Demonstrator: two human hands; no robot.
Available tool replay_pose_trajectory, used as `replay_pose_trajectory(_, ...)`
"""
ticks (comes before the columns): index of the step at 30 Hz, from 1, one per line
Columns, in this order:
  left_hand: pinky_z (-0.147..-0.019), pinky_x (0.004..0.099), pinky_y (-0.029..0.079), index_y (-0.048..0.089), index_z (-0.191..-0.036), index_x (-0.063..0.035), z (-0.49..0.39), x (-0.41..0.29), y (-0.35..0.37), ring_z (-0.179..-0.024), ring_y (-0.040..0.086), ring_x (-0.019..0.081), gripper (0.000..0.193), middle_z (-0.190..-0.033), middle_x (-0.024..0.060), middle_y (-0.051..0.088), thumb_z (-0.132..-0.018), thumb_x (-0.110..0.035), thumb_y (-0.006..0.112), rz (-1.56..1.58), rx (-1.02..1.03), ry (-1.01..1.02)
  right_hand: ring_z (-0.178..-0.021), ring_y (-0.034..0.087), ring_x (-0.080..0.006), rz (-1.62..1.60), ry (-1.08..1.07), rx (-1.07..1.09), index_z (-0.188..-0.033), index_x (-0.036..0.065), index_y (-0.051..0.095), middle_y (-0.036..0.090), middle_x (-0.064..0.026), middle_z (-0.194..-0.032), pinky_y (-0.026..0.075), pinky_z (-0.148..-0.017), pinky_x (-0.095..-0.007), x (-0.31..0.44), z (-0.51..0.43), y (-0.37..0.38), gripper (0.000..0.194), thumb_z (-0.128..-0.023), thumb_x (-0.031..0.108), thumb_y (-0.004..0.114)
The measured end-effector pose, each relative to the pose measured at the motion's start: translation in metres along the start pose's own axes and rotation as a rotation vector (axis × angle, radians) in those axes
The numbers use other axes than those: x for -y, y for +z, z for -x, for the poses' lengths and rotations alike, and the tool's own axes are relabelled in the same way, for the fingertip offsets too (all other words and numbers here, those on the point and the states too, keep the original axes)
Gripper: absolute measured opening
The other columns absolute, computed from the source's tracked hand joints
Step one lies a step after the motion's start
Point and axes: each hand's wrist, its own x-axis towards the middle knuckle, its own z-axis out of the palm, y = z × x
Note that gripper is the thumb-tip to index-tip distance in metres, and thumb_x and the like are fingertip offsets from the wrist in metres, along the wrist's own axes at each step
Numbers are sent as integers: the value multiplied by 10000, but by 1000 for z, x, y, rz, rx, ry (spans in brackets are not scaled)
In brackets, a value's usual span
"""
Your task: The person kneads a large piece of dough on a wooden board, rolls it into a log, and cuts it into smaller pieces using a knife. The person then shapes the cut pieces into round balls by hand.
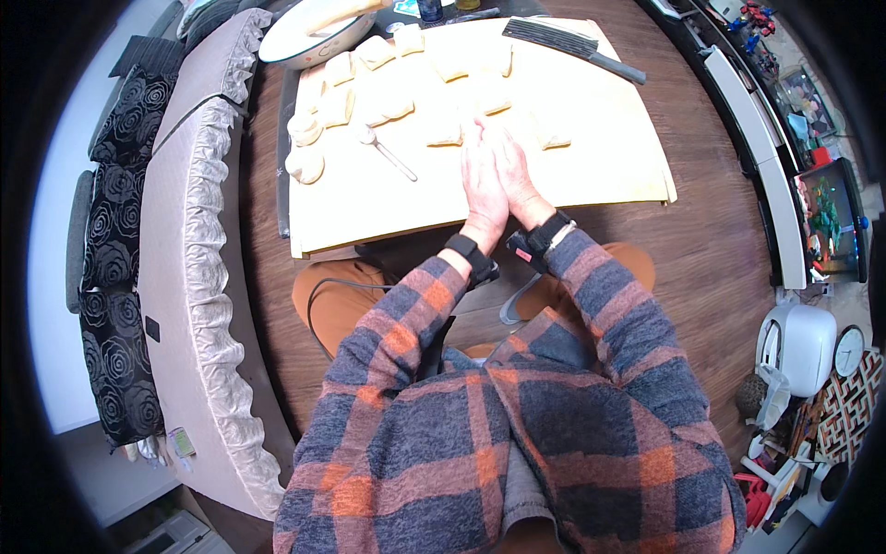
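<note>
My left hand [482, 183] and my right hand [513, 166] are pressed palm to palm above the near part of a pale wooden board [609, 159]. Whether anything lies between the palms is hidden. Just left of the fingertips sits a cut dough piece [445, 133], and another dough piece [553, 135] lies to their right. Several more pieces, such as a squarish one [337, 108], are spread over the board's far and left parts. Two rounded dough pieces, one in front [304, 166], rest by the left edge. A spoon [387, 154] lies left of my hands. Glare washes out much of the board.
A white enamel basin [318, 48] stands at the far left corner with a wooden rolling pin [346, 15] across it. A dark-bladed cleaver [554, 36] lies at the far right, its handle past the board's edge. A sofa [173, 277] flanks the left side.
</note>
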Motion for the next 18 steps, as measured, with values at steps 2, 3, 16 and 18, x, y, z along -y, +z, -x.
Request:
replay_pose_trajectory(2, -1125, 356, 343, 461, -1411, 47, -1, -3, 2, -1335, 447, 241, 519, -1410, 158, 508, -1065, -323, 348, -66, 47, 18, -1172, 564, -188, 208, -54, -15, -1395, 7, 522, 602, -106, -1295, 423, -1039, -305, -5, -3, 0, 458, -1059, 311, 455)
replay_pose_trajectory(3, -1126, 354, 340, 457, -1417, 47, -3, -6, 4, -1342, 441, 243, 524, -1417, 159, 503, -1067, -326, 343, -77, 88, 63, -1171, 563, -185, 8, -37, -10, -1401, 6, 518, 597, -99, -1307, 423, -1036, -303, -6, -4, 0, 465, -1061, 318, 454)
replay_pose_trajectory(16, -1164, 378, 312, 400, -1461, 34, -6, -2, 12, -1376, 425, 257, 582, -1482, 171, 458, -1060, -385, 342, 357, -144, -276, -1200, 546, -185, -190, 88, 24, -1429, 25, 480, 577, -119, -1316, 434, -1024, -339, 4, -1, -5, 467, -1070, 316, 415)
replay_pose_trajectory(18, -1150, 381, 322, 430, -1431, 43, -6, -3, 14, -1354, 442, 267, 561, -1442, 179, 487, -1058, -367, 341, 129, -142, -95, -1211, 545, -192, -32, 21, 6, -1420, 12, 483, 582, -120, -1312, 436, -1024, -338, 5, -1, -6, 466, -1068, 311, 420)
